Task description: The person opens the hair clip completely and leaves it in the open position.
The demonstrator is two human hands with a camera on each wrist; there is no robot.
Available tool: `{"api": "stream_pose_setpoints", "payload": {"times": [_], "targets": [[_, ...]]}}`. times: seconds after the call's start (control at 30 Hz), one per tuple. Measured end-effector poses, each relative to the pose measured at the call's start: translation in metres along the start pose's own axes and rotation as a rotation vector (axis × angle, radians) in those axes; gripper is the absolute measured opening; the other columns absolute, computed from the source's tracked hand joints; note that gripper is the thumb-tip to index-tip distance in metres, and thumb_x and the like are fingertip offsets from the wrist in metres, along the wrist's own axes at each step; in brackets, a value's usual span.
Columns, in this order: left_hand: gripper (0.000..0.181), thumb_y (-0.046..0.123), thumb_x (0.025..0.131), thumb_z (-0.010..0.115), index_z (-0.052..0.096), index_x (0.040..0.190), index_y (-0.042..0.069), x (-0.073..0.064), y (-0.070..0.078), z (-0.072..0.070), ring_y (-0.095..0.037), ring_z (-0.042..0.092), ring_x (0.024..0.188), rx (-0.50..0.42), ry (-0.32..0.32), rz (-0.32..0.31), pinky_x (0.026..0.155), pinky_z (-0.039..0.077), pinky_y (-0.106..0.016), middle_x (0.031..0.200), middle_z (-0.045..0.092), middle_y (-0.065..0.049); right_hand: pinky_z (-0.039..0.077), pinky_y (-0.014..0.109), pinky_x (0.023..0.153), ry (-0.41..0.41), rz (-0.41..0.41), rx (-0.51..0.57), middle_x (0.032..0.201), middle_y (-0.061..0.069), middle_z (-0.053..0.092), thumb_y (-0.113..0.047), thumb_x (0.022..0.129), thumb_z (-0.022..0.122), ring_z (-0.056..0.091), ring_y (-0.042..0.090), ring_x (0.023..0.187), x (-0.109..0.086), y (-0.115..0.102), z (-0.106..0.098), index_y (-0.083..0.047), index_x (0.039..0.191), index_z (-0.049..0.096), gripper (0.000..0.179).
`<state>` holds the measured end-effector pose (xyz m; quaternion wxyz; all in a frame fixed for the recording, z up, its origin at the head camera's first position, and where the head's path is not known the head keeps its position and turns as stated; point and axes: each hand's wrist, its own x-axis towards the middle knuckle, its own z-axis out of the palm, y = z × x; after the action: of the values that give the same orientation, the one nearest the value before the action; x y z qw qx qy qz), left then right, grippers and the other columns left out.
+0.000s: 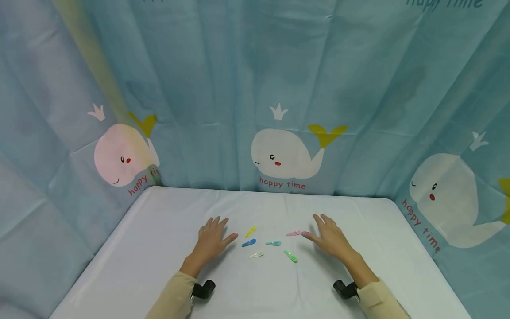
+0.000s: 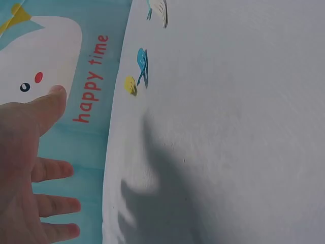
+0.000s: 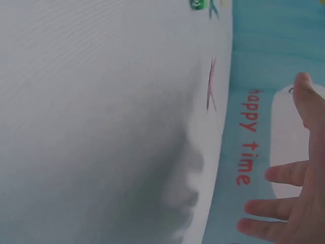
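Beneath both hands spreads a white-covered table (image 1: 119,266), and beyond them, across the full width, hangs a blue whale-print curtain (image 1: 223,88). At the left, a beige sleeve (image 1: 172,294) leads to the left hand (image 1: 212,241), spread wide above the table, thumb apart from the extended fingers. A black wrist-worn device (image 1: 204,289) sits at that wrist's inner side. Just right of the left thumb tip lies the blue snap hair clip (image 1: 249,243), with the yellow snap hair clip (image 1: 250,231) slightly beyond it and the white snap hair clip (image 1: 256,254) on its near side. The teal snap hair clip (image 1: 273,243) is about midway between the hands. Farther right, the green snap hair clip (image 1: 291,256) lies on the near side of the right thumb, and the pink snap hair clip (image 1: 293,233) just beside that thumb's tip. The right hand (image 1: 328,238) is likewise wide, raised over its own shadow, with another black device (image 1: 345,289) at its wrist.
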<state>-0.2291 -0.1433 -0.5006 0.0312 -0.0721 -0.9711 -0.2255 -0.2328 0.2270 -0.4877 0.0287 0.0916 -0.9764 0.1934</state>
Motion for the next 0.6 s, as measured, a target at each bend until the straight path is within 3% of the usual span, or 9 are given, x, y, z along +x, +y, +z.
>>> {"api": "stream_pose_setpoints", "payload": {"times": [0.37,0.6], "targets": [[0.062,0.042,0.093,0.062,0.049,0.14,0.004,0.01,0.011,0.006,-0.047,0.035,0.138,-0.076,-0.018,0.017,0.106,0.027,-0.068,0.146,0.043,-0.026,0.033,0.063,0.107,-0.044,0.0,0.09,0.147,0.027,0.041,-0.056,0.088,0.063,0.037,0.046,0.137,0.015,-0.02,0.005,-0.002,0.145,0.041,0.081],[0.057,0.038,0.093,0.062,0.051,0.138,0.005,0.014,0.019,0.01,-0.043,0.038,0.137,-0.092,-0.024,-0.004,0.107,0.03,-0.064,0.145,0.046,-0.023,0.036,0.058,0.107,-0.081,-0.041,0.109,0.144,0.023,0.046,-0.057,0.088,0.062,0.041,0.041,0.135,0.028,-0.032,0.014,-0.003,0.143,0.045,0.079]]}}
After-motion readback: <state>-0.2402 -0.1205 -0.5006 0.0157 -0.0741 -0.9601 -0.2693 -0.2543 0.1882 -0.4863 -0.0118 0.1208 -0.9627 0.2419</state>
